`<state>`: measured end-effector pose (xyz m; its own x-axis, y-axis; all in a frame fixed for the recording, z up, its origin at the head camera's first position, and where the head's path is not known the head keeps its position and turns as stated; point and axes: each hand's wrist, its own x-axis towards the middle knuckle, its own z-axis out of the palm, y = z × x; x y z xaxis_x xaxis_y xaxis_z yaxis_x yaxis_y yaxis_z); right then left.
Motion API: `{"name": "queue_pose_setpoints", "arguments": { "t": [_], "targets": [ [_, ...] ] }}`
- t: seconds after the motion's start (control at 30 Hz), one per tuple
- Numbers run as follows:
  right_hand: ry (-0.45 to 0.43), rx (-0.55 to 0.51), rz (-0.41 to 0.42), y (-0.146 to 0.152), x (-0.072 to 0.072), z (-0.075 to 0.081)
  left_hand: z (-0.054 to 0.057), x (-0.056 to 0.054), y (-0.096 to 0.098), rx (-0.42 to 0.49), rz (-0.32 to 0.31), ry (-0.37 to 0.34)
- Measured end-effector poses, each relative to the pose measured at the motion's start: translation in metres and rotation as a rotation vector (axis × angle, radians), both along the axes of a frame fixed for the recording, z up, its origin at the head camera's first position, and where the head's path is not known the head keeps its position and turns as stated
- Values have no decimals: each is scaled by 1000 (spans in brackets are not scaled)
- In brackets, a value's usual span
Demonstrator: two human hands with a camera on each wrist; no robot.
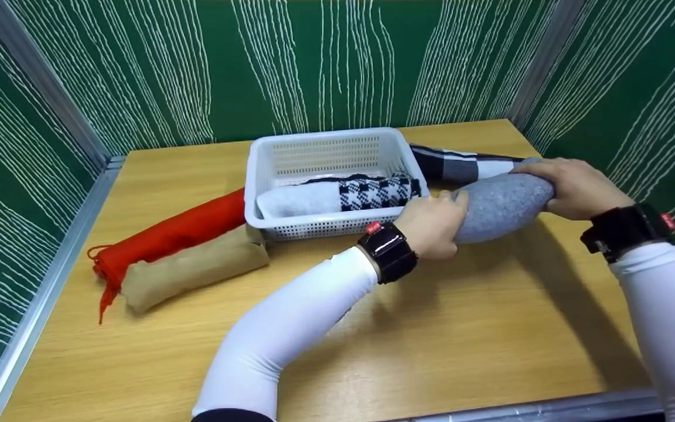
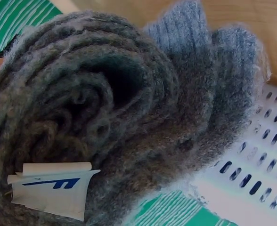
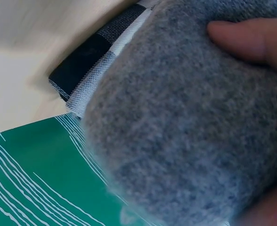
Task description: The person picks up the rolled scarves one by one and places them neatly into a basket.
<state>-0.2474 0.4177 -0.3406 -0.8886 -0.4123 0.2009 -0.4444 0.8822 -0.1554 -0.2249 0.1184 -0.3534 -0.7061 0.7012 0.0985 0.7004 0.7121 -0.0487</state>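
Observation:
Both hands hold a rolled grey woolly knit point(image 1: 501, 205) above the table, right of the white basket. My left hand point(image 1: 431, 225) grips its near-left end and my right hand point(image 1: 578, 184) its far-right end. The left wrist view shows the spiral end of the grey roll point(image 2: 82, 103), with ribbed edges and a white label point(image 2: 53, 188). In the right wrist view, the thumb and fingers point(image 3: 251, 42) press into the fuzzy side. A black-and-white patterned rolled cloth point(image 1: 367, 193) lies inside the basket point(image 1: 296, 223).
Left of the basket lie a red rolled scarf point(image 1: 179, 231) with tassels and a beige rolled cloth point(image 1: 197, 269). Behind the grey roll, a checked black, grey and white roll point(image 1: 460, 167) rests on the wooden table point(image 1: 431, 357). Green white-streaked panels point(image 1: 355, 70) enclose the table.

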Motion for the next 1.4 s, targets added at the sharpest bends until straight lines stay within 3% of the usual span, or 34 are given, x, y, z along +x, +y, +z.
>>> {"name": "queue_pose_setpoints", "arguments": {
  "t": [0.33,1.4],
  "targets": [
    [24,9,20,-6,0,9,10,0,-4,-33,18,-17],
    [85,-2,89,-25,-7,26,38,-13,-38,47,-12,-114]
  ]
}}
